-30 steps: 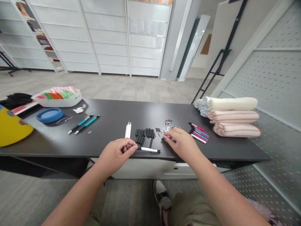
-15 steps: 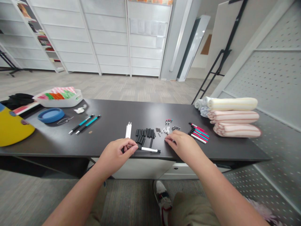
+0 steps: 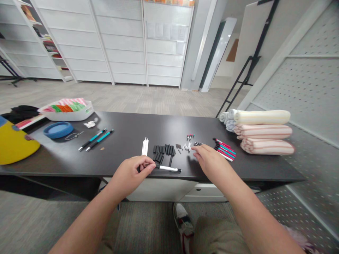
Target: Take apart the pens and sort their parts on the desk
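Observation:
My left hand [image 3: 135,173] is closed around the dark front end of a pen [image 3: 169,169], whose white barrel points right along the table's front edge. My right hand [image 3: 209,158] hovers palm down beside small white pieces [image 3: 188,146], its thumb and forefinger slightly apart with nothing visible between them. Small metal parts [image 3: 198,144] lie just beyond its fingers. Black grip sleeves [image 3: 159,149] are lined up between my hands, with thin white refills [image 3: 144,146] to their left. Small spring-like parts [image 3: 178,146] sit right of the sleeves.
Red, teal and white pen barrels [image 3: 225,151] lie right of my hand, before rolled towels [image 3: 265,130]. Tiny coloured-tip parts [image 3: 190,136] lie farther back. Two teal pens [image 3: 99,140], a blue round lid [image 3: 58,129] and a white basket [image 3: 88,110] occupy the left.
My right hand has shifted a little to the right and away from me, and its fingers have lifted. The left hand still holds the pen in the same place.

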Demonstrator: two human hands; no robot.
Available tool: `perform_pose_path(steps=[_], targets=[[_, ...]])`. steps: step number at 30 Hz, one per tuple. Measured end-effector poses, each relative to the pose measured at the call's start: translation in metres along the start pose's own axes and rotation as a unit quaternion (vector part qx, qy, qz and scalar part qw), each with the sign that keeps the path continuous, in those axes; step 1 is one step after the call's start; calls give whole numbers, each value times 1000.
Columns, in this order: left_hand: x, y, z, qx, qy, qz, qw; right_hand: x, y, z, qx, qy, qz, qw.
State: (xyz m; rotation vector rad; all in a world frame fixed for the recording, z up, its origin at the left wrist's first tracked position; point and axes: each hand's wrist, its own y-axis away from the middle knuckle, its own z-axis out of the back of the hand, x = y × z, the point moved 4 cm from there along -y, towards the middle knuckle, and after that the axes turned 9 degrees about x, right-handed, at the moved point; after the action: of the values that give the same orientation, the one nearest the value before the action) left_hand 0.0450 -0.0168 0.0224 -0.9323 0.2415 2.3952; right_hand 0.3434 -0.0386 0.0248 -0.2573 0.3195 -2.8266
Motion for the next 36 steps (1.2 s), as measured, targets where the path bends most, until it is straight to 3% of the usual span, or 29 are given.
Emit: perform_pose_path(steps=[8,13,16,36], targets=[[1,-1,-1,0,-8,1,1000,-20,-2,7,-79,-62,-77,992],[1,0,-1,1,-5,-3,1000,-27,-11,-3,-122,-66,-38,990],[1,0,-1,1,-1,-3,1000,-31,-13,-7,-140,-62,-52,987],[0,-1,-2,-5,-11,0,1000,-34,-20,-9,-122,-82,-67,987]])
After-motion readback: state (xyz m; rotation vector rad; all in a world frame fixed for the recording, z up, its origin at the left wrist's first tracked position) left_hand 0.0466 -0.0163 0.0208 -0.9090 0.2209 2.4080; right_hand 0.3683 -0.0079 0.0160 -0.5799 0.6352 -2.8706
